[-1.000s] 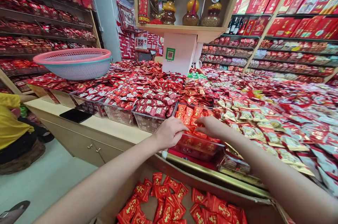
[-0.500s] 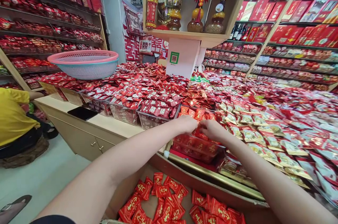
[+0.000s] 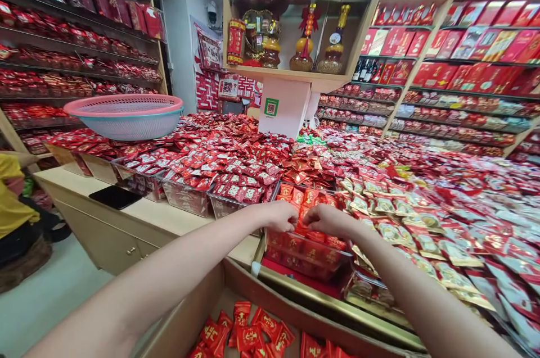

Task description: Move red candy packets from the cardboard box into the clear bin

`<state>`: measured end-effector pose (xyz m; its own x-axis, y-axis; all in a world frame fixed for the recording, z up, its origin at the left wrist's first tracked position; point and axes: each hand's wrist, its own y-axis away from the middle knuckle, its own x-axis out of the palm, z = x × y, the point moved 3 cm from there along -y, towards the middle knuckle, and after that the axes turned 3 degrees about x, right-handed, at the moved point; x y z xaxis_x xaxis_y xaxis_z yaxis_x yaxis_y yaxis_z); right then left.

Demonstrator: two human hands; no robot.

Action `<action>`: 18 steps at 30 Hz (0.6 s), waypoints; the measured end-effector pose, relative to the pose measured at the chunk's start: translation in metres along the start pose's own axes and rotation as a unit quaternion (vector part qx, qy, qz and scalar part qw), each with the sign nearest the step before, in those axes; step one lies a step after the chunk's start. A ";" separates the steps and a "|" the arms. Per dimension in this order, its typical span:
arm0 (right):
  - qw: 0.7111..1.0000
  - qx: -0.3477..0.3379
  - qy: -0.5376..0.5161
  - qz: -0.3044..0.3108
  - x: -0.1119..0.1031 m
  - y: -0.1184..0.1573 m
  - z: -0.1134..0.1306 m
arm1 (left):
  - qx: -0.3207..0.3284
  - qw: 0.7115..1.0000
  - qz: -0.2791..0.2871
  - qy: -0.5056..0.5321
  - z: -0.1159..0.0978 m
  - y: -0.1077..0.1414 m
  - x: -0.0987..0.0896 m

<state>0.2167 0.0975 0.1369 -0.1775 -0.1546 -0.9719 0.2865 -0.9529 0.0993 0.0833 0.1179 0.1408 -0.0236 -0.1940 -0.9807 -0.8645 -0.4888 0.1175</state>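
Note:
My left hand [image 3: 282,215] is over a clear plastic bin with its fingers curled downward, and its fingertips are partly hidden among red wrapped candies [image 3: 310,197]. Close to it, on the right, my right hand [image 3: 328,220] bends down with its fingers pinched at a red candy wrapper. The clear bin [image 3: 301,257] is filled with red packets bearing gold lettering. Below my forearms an open cardboard box [image 3: 257,296] contains several loose red candies [image 3: 248,338] of the same look.
Further clear bins of dark red packets [image 3: 244,181] line the counter to the left. A black phone-like slab [image 3: 115,196] and a pink-rimmed basket [image 3: 126,125] rest there. Gold-and-red packets [image 3: 396,229] spread rightward. A display cabinet [image 3: 291,74] overhangs; a person in yellow [image 3: 14,195] is at far left.
The view has tilted up and shifted right. My hands have drawn slightly apart over the bin, with red candies now visible between them.

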 end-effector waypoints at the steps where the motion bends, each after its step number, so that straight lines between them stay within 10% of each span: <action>1: 1.000 0.008 0.017 -0.011 -0.005 0.000 -0.003 | -0.001 1.000 0.005 0.004 0.000 0.000 0.000; 18: 0.976 0.047 0.212 0.013 0.002 -0.003 -0.011 | -0.007 1.000 0.017 -0.023 -0.001 -0.011 -0.006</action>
<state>0.2258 0.1027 0.1325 0.2397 -0.0752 -0.9679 0.1954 -0.9729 0.1239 0.0937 0.1236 0.1456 -0.0756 -0.1712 -0.9823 -0.8560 -0.4940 0.1520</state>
